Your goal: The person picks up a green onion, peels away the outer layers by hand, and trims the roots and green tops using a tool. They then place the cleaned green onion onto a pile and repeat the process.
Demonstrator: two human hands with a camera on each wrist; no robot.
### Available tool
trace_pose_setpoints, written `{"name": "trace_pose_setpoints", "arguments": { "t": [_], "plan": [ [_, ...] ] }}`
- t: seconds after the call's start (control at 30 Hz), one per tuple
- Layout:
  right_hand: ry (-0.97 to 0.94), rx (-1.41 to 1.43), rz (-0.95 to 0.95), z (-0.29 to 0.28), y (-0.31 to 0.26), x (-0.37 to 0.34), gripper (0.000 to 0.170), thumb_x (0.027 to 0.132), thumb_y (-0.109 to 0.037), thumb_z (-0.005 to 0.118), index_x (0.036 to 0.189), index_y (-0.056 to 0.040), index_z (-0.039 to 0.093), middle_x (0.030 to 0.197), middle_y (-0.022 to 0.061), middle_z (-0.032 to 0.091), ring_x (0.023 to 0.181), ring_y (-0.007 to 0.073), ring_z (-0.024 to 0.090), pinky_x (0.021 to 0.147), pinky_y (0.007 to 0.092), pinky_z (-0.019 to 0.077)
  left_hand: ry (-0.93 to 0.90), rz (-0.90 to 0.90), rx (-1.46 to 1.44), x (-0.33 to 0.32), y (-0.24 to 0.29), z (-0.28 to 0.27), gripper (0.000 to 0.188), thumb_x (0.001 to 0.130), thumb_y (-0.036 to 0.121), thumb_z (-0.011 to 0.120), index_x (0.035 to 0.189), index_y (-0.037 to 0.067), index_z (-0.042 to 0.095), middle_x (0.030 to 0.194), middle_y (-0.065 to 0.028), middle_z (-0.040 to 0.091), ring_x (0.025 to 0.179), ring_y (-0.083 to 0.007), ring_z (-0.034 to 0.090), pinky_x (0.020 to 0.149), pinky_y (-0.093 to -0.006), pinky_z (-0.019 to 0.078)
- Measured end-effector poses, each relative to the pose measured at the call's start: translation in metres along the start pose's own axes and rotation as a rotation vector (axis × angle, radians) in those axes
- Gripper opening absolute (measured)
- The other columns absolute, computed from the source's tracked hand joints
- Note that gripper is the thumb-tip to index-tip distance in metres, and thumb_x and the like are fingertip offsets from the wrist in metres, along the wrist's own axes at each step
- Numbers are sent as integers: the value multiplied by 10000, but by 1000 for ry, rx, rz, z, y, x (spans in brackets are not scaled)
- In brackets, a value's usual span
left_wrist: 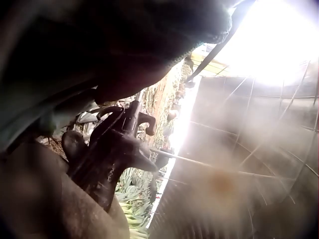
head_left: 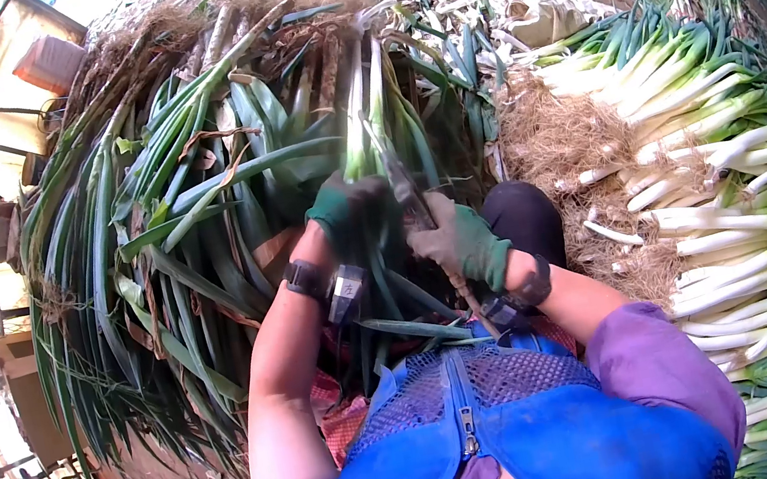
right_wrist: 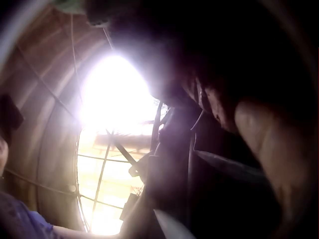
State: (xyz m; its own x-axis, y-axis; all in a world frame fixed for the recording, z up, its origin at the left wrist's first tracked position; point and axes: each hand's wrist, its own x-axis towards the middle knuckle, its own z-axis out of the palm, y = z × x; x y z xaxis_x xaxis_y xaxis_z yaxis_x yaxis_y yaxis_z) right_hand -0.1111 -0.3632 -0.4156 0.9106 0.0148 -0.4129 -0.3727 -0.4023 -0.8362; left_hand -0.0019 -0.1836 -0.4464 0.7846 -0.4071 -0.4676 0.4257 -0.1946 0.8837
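- Two gloved hands share the work: the left hand [head_left: 345, 209] grips leeks [head_left: 360, 147] ahead of the body, beside the leafy heap [head_left: 184, 197]; the right hand [head_left: 461, 241] clasps a dark, nozzle-like tool [head_left: 409, 192] close to their pale shafts.
- Probably best: hold the leeks firmly low down, work evenly along the shafts, and angle the tip away from the left fingers.
- Blur hides the left fingertips, the tool's tip and the leeks' count; the wrist views are mostly shadow and glare.
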Motion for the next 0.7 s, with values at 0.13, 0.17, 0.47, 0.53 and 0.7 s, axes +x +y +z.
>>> {"name": "trace_pose_setpoints", "arguments": {
  "t": [0.13,0.17,0.47,0.53,0.7],
  "plan": [
    [-87,-96,72,-13,12,-23,437,792,-264,655,1137,-4,594,897,188,675,869,335,674,774,397,513,-1,43,52,4,-6,-2,193,945,135,605,1096,16,613,887,-50,668,767,-117,629,676,-275,539],
    [-37,-152,64,-14,13,-24,423,795,-260,648,1128,-3,594,901,188,666,875,340,670,772,407,511,-7,57,88,10,-10,-4,196,942,122,605,1104,12,609,896,-53,671,777,-117,635,677,-274,541],
    [-37,-32,17,-18,20,25,411,777,-287,633,1004,53,604,811,239,689,788,351,698,720,408,534,-37,216,250,11,-18,-10,187,931,92,627,1091,-5,632,937,-40,691,825,-107,644,723,-268,537],
    [4,-89,36,-25,19,65,391,789,-306,642,924,60,652,842,255,692,780,372,705,724,415,547,-16,165,289,6,-7,-9,174,931,86,623,1076,-9,638,942,-33,687,822,-100,635,736,-263,528],
    [26,-172,-214,-43,7,155,314,843,-247,589,770,40,693,782,254,685,708,386,694,709,435,562,14,-35,158,-15,20,7,136,939,92,607,1036,8,652,933,-15,679,833,-89,615,775,-260,507]
  ]
}}
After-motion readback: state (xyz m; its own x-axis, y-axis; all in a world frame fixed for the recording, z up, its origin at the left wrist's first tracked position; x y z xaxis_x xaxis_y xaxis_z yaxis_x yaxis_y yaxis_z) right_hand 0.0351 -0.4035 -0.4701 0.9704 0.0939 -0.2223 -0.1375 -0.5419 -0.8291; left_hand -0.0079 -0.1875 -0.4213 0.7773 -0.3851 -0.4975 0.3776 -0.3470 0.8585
